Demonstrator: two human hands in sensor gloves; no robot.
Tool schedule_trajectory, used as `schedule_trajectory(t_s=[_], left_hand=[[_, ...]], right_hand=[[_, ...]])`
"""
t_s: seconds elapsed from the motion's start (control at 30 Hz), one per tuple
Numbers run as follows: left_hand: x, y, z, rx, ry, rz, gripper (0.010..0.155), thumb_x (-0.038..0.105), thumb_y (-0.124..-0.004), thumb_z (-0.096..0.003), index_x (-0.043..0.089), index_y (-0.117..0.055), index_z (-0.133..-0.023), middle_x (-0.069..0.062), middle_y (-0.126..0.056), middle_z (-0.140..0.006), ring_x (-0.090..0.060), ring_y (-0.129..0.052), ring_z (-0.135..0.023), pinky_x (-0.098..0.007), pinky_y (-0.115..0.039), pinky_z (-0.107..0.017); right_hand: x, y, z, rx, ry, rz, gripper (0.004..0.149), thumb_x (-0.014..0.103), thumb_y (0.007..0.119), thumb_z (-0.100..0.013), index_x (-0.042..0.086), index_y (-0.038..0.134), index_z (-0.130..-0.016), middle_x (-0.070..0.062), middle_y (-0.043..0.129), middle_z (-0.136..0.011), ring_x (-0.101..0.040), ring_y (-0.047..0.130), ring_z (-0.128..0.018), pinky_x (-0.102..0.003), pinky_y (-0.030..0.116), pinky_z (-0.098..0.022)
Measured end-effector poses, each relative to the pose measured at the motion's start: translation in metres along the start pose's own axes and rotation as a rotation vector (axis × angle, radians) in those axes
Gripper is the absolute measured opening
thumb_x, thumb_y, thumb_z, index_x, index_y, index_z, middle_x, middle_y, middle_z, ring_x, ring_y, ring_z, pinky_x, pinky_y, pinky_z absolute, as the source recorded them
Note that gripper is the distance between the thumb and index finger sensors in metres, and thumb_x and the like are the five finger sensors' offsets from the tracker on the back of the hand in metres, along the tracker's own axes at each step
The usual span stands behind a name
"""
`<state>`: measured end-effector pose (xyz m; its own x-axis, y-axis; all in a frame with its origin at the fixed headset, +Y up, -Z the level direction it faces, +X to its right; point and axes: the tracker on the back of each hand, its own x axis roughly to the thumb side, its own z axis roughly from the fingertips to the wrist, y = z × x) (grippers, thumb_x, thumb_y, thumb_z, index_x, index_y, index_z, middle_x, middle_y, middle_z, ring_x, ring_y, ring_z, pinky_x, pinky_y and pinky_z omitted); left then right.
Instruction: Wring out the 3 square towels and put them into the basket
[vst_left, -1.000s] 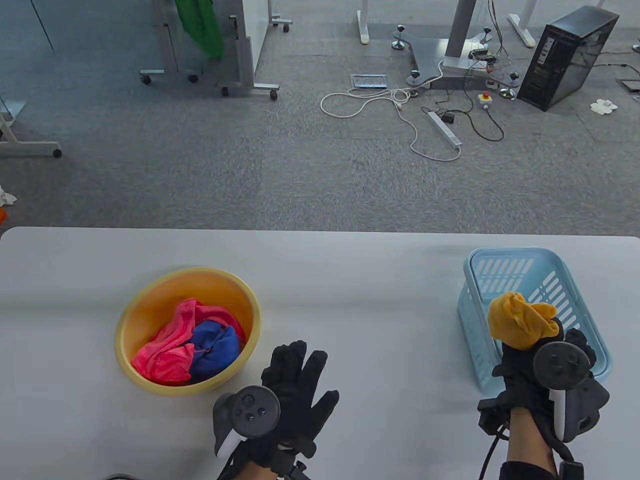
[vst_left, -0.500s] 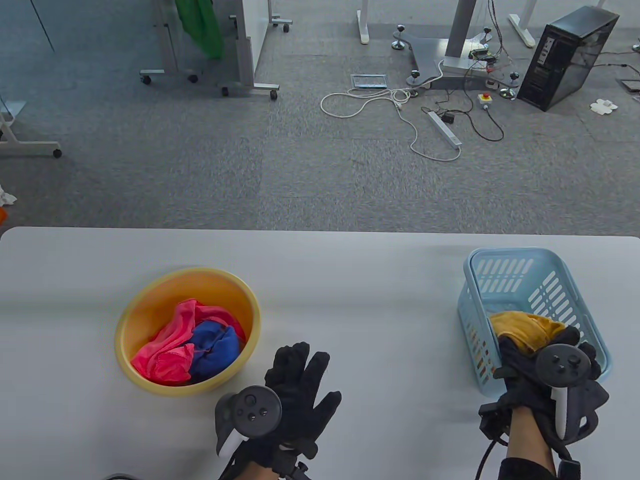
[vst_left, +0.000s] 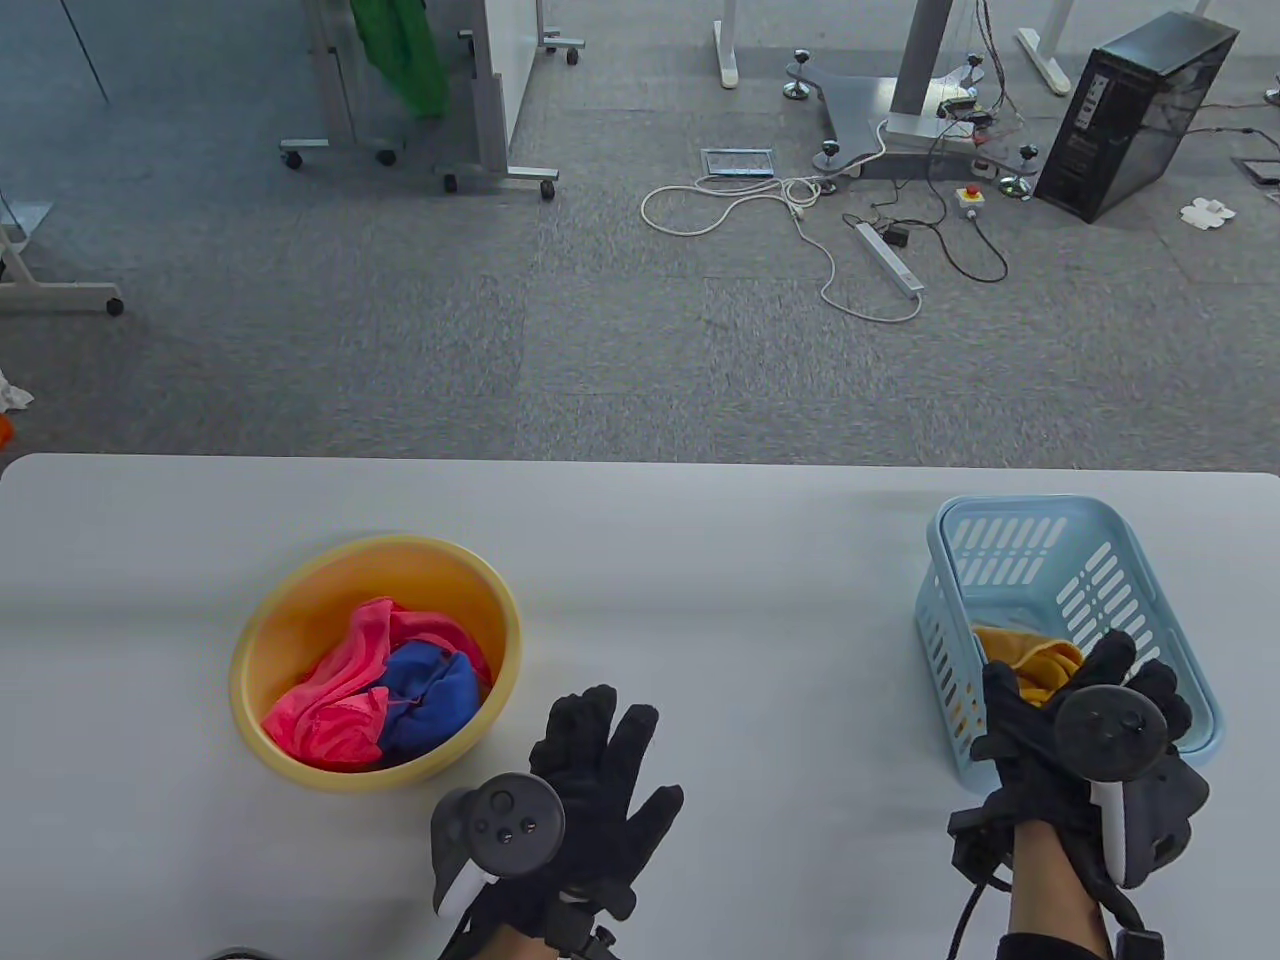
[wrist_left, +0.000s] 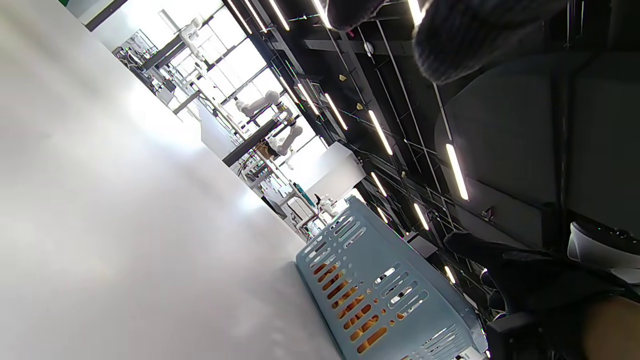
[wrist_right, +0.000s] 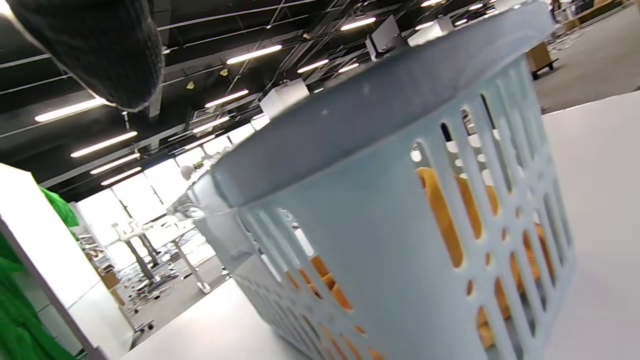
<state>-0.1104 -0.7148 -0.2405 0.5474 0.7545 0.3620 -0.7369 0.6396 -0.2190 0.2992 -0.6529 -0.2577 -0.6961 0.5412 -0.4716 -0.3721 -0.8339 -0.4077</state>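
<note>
The orange-yellow towel lies inside the light blue basket at the table's right, and shows through the slots in the right wrist view. My right hand hovers over the basket's near edge with fingers spread, holding nothing. A pink towel and a blue towel lie crumpled in the yellow bowl at the left. My left hand is flat and open over the table, just right of the bowl. The left wrist view shows the basket from the side.
Bare white table stretches between bowl and basket. Beyond the far edge is carpet with cables, a power strip, a computer tower and wheeled stands.
My right hand lowered the orange-yellow towel into the basket and let go, its fingers now spread. The left hand barely moved.
</note>
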Motion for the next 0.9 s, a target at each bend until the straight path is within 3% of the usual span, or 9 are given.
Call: schedule_trajectory(t_s=[0.13, 0.23, 0.3, 0.53, 0.67, 0.9], left_hand=[[0.003, -0.001, -0.001, -0.006, -0.01, 0.005, 0.075, 0.056, -0.075, -0.0585, 0.027, -0.041, -0.119, -0.016, -0.017, -0.121, -0.048, -0.007, -0.109, -0.075, -0.018, -0.068], [0.008, -0.002, -0.001, -0.011, -0.023, 0.007, 0.075, 0.056, -0.075, -0.0585, 0.027, -0.04, -0.119, -0.016, -0.016, -0.121, -0.048, -0.006, -0.109, -0.075, -0.018, -0.068], [0.01, -0.003, 0.0, -0.011, -0.028, -0.007, 0.075, 0.056, -0.075, -0.0585, 0.027, -0.04, -0.119, -0.016, -0.016, -0.121, -0.048, -0.006, -0.109, -0.075, -0.018, -0.068], [0.009, -0.003, 0.001, -0.005, -0.023, -0.016, 0.076, 0.058, -0.074, -0.0581, 0.027, -0.04, -0.119, -0.016, -0.017, -0.121, -0.048, -0.006, -0.109, -0.075, -0.018, -0.068], [0.009, -0.002, 0.001, -0.002, -0.021, -0.025, 0.076, 0.057, -0.074, -0.0582, 0.027, -0.04, -0.119, -0.016, -0.017, -0.121, -0.048, -0.006, -0.109, -0.075, -0.018, -0.068], [0.008, -0.005, 0.0, -0.02, -0.015, -0.013, 0.076, 0.057, -0.074, -0.0583, 0.027, -0.04, -0.119, -0.017, -0.017, -0.121, -0.048, -0.007, -0.109, -0.075, -0.018, -0.068]], right_hand=[[0.016, -0.001, 0.012, 0.034, -0.085, -0.094, 0.103, 0.057, 0.087, -0.05, 0.015, 0.018, -0.112, -0.026, 0.006, -0.111, -0.057, 0.007, -0.098, -0.073, 0.019, -0.071], [0.042, 0.001, 0.031, 0.015, -0.278, 0.041, 0.101, 0.058, 0.086, -0.05, 0.014, 0.02, -0.113, -0.026, 0.008, -0.111, -0.058, 0.01, -0.098, -0.073, 0.021, -0.071], [0.06, 0.004, 0.046, 0.048, -0.374, 0.028, 0.101, 0.058, 0.086, -0.05, 0.015, 0.02, -0.113, -0.026, 0.009, -0.112, -0.058, 0.011, -0.099, -0.074, 0.022, -0.071], [0.098, 0.027, 0.086, 0.151, -0.566, 0.064, 0.101, 0.058, 0.086, -0.05, 0.015, 0.021, -0.114, -0.023, 0.011, -0.114, -0.057, 0.012, -0.101, -0.074, 0.023, -0.071], [0.103, 0.046, 0.103, 0.229, -0.616, 0.032, 0.1, 0.059, 0.086, -0.049, 0.016, 0.024, -0.115, -0.023, 0.01, -0.115, -0.058, 0.01, -0.1, -0.075, 0.021, -0.071], [0.094, 0.087, 0.125, 0.367, -0.573, -0.094, 0.099, 0.059, 0.086, -0.05, 0.015, 0.025, -0.115, -0.024, 0.008, -0.115, -0.058, 0.007, -0.1, -0.076, 0.019, -0.07]])
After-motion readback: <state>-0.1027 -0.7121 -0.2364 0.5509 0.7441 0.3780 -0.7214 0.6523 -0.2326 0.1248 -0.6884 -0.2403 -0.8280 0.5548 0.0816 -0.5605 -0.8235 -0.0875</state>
